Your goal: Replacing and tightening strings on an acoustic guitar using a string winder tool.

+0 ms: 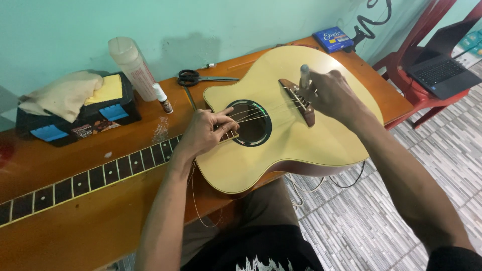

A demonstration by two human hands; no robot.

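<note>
Pale glossy wooden acoustic guitar (281, 145) lies flat on orange-brown wooden table (100, 211). Left hand (203, 131) pinches thin wire strings (261, 111) beside the round soundhole. Right hand (334, 93) grips small grey cylindrical tool (304, 75) at dark bridge (301, 100).

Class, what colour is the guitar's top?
Pale yellow guitar top, with a dark brown bridge; the head view shows it.

Setting: we record a small home repair corner for instruments. Evidence: a plain wooden table (75, 221) against a painted teal wall (201, 20), bearing an acoustic guitar (296, 100), scissors (193, 78), a small blue box (333, 39) and bottles; a tiled floor (366, 221), a red plastic chair (416, 75) holding a laptop (442, 65).
</note>
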